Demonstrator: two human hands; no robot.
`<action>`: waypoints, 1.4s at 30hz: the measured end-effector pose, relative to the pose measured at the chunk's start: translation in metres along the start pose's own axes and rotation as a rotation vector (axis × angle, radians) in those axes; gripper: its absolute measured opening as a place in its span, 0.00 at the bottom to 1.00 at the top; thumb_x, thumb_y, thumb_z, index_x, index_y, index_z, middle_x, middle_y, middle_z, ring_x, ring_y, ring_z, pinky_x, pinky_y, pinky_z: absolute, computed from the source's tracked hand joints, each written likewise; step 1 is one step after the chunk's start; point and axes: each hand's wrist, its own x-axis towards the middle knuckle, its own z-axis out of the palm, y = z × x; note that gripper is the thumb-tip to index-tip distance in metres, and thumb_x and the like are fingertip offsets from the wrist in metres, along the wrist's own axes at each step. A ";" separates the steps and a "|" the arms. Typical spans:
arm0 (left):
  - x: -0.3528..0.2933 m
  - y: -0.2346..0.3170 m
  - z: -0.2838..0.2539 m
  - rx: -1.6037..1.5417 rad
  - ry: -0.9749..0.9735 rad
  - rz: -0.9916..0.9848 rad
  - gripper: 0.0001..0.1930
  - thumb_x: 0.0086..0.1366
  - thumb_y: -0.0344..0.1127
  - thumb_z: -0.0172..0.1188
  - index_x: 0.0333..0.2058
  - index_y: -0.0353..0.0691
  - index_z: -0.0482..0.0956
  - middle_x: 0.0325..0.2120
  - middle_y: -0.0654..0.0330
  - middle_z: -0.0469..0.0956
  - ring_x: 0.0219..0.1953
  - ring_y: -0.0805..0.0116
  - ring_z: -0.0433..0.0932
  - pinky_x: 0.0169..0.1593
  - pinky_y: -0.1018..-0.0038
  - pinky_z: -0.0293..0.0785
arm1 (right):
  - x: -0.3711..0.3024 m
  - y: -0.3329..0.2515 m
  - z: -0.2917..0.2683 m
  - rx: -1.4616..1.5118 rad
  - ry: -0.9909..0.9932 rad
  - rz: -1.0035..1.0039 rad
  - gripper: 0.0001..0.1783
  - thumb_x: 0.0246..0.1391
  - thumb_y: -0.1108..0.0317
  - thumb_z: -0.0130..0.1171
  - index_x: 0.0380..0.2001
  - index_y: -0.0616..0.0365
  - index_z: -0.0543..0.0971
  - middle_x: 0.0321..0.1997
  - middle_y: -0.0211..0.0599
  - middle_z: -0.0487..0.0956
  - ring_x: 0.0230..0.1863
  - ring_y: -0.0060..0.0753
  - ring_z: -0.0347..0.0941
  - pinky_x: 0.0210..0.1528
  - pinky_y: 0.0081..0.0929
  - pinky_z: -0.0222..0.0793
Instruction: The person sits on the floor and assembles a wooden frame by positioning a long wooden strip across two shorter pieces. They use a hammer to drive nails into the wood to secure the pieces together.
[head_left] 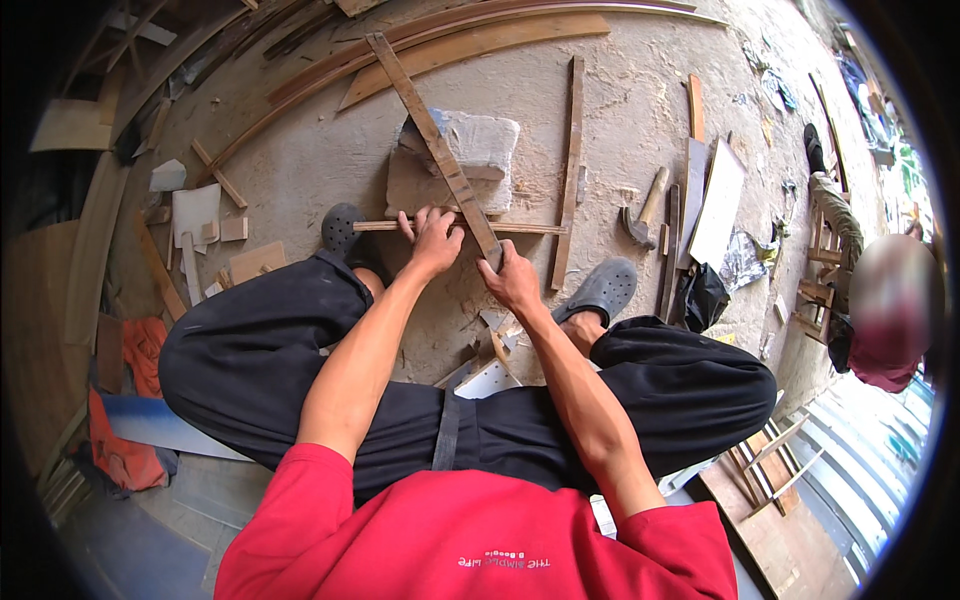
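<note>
Wooden strip [437,146], clamped in right fingers [511,256], left fingers [425,219] around a slat [530,230], has open floor [543,120] past its edge.

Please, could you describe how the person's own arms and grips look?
The left arm and right arm are bare below short, plain red sleeves. The left grip and right grip are ungloved hands; no watch or bracelet shows.

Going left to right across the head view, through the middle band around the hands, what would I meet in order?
Orange cloth → grey left clog → left hand → right hand → long wooden strip on the ground → wooden-handled hammer → black plastic bag.
</note>
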 end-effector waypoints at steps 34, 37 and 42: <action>0.018 0.038 0.027 -0.025 0.202 0.205 0.17 0.62 0.36 0.52 0.47 0.37 0.80 0.52 0.49 0.75 0.66 0.47 0.59 0.72 0.48 0.37 | 0.003 0.057 -0.039 -0.036 0.054 0.062 0.26 0.51 0.44 0.63 0.39 0.58 0.75 0.31 0.58 0.81 0.38 0.63 0.79 0.41 0.52 0.74; 0.020 0.053 0.025 -0.074 0.195 0.162 0.18 0.64 0.40 0.52 0.45 0.35 0.81 0.46 0.48 0.79 0.59 0.50 0.68 0.72 0.52 0.41 | 0.003 0.059 -0.041 -0.014 0.043 0.056 0.28 0.51 0.43 0.63 0.39 0.58 0.75 0.30 0.57 0.81 0.38 0.62 0.79 0.42 0.51 0.73; 0.024 0.063 0.014 -0.080 0.155 0.036 0.21 0.65 0.49 0.55 0.41 0.35 0.82 0.38 0.50 0.83 0.44 0.54 0.79 0.61 0.59 0.57 | 0.002 0.054 -0.048 0.062 0.011 0.062 0.31 0.52 0.40 0.63 0.41 0.60 0.75 0.31 0.57 0.81 0.39 0.61 0.79 0.42 0.50 0.73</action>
